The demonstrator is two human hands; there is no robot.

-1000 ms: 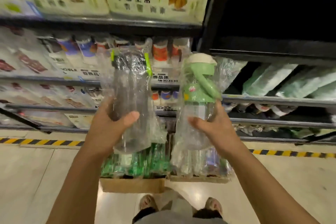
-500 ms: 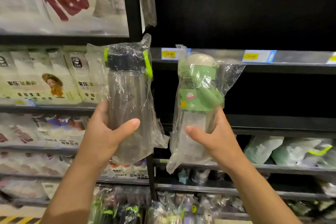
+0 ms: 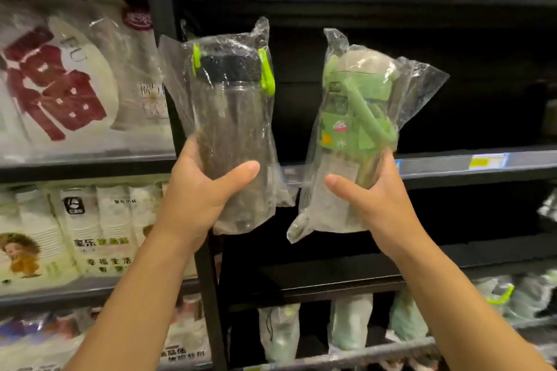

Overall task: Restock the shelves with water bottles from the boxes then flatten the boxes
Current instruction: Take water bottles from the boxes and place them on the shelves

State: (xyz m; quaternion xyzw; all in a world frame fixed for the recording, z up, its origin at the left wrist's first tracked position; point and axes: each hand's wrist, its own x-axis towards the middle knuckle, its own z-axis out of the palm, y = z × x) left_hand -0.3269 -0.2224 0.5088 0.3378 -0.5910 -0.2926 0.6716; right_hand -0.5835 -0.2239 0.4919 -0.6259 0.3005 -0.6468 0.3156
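Left hand grasps the lower half of a clear bottle with a black lid and lime clips, thumb across the front, fingers wrapped behind. Right hand clasps a green bottle the same way, low on its body. Both bottles are sealed in loose clear bags and held up apart from each other, long axes roughly upright; the green one tips its top a little to the right.

What I'd steer by is the dark bay straight ahead: its shelf edge runs at about the height of my knuckles, behind the bottles. The right hand sits squarely before that bay. The left is in front of the black upright post, so I judge it needs to shift right before going in.

Count: two bottles in hand, one each. On the lower shelf I make out three bagged bottles standing in a row, with more blurred at far right. Stacked packs fill the left-hand shelves. No boxes are in view.
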